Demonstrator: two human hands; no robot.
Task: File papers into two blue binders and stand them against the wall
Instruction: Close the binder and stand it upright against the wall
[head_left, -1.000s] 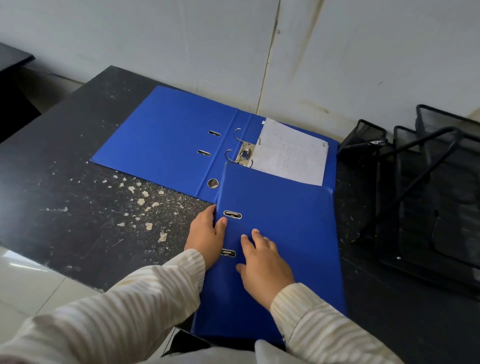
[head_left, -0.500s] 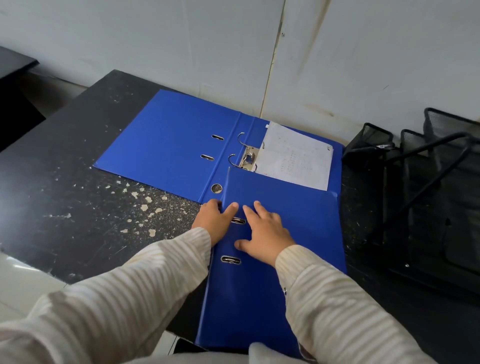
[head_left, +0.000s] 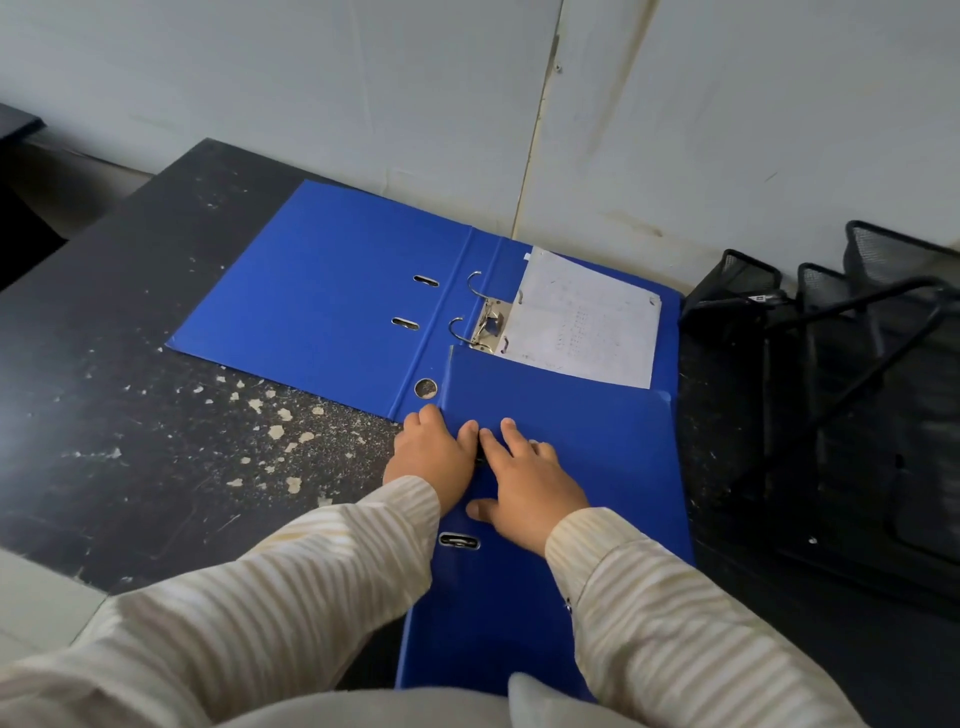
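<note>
1. I am looking down at the closed blue binder (head_left: 571, 467), which is lying flat on the black desk (head_left: 130, 415). Its far end is overlapping the near right part of the open blue binder (head_left: 322, 312).
2. The right grip (head_left: 524, 483) is resting palm-down on the closed binder's cover. Its fingers are lying straight and slightly spread, with the thumb out to the side, so it is holding nothing and only pressing on the cover. It is sitting just beyond the nearer metal-rimmed slot (head_left: 458, 541).
3. The left grip (head_left: 431, 452) is sitting at the closed binder's left edge, with the thumb lying on the cover beside the right forefinger. The rest of its fingers are dropping out of sight along that edge, and I cannot tell whether they are curling round it.
4. The open binder is lying spread flat, with its far edge close to the wall (head_left: 311, 93). Two metal rings (head_left: 475, 283) are standing up by the spine.
5. The papers (head_left: 587, 322) are lying on the open binder's right half, just beside the rings, with their near edge meeting the closed binder.
6. A black mesh organiser (head_left: 831, 389) is standing on the desk to the right of both binders.
7. Pale chipped flecks (head_left: 270, 415) are showing on the desk left of the grips.
</note>
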